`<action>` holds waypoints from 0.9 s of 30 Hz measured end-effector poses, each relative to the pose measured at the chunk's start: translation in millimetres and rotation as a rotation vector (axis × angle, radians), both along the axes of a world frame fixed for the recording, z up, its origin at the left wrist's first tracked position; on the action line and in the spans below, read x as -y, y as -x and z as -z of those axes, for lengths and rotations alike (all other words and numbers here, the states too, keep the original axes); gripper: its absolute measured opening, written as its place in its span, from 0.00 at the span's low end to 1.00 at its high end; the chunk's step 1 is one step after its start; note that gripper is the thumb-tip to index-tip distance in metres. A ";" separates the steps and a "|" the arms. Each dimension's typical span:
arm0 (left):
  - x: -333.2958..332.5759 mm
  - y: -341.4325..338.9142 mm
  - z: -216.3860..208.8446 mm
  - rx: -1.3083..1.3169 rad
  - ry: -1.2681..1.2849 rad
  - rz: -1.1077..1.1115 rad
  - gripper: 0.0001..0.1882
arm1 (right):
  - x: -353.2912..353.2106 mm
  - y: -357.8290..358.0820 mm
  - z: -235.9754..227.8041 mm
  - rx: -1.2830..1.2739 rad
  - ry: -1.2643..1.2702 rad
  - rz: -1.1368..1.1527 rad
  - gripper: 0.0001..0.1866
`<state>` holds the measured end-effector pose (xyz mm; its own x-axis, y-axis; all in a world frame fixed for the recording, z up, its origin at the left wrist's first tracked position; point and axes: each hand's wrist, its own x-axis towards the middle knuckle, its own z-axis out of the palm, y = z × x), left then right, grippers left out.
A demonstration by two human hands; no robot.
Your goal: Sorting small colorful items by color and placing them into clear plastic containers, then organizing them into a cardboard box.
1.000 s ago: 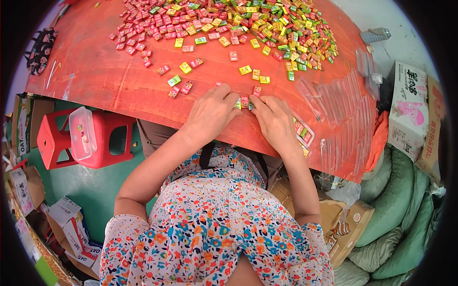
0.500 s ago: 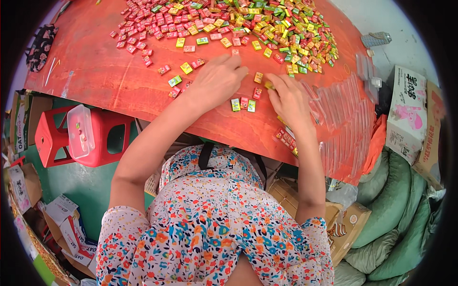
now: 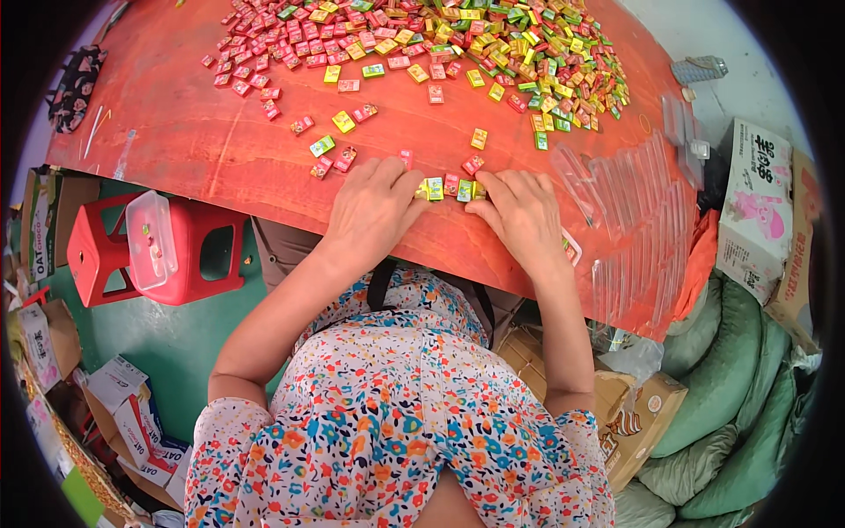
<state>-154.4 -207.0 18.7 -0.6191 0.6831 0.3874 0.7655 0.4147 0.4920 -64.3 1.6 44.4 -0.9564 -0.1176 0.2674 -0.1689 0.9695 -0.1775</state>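
Near the table's front edge, a short row of small candy-style boxes stands between my hands: a green-and-white box (image 3: pixel 436 188), a pink box (image 3: pixel 451 185) and a green box (image 3: pixel 465 190) in the middle. My left hand (image 3: pixel 371 204) pinches a yellow box (image 3: pixel 422 188) at the row's left end. At the right end, the thumb and fingers of my right hand (image 3: pixel 521 211) close on another yellow box (image 3: pixel 479 190), mostly covered. A pink box (image 3: pixel 406 158) shows by my left fingertips. Just beyond the row lie a red box (image 3: pixel 473 165) and an orange-yellow box (image 3: pixel 479 139).
A big pile of small coloured boxes (image 3: pixel 422 35) covers the far side of the red table (image 3: pixel 194 150). Clear plastic cases (image 3: pixel 638 194) lie in rows at the right. Red stools (image 3: pixel 207 255) with a plastic tub (image 3: pixel 150 238) stand left; cartons (image 3: pixel 748 211) stand right.
Both hands have come nearer to me and closed in on the row from either side. Yellow boxes now sit at both of its ends. The packed case by my right wrist is now mostly hidden.
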 end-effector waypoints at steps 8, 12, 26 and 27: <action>15.8 18.5 -5.0 0.144 0.003 -0.029 0.17 | -18.1 15.6 -3.9 -0.083 0.166 0.091 0.18; 6.6 36.1 -4.8 -0.089 0.029 0.064 0.15 | -5.8 38.3 -14.0 -0.027 0.146 0.087 0.15; 19.8 14.2 -11.2 0.175 0.014 0.122 0.14 | -29.2 13.5 -11.7 0.127 0.174 0.057 0.12; 19.0 12.7 -10.8 0.201 0.025 0.117 0.14 | -27.0 8.5 -12.4 0.129 0.174 0.055 0.12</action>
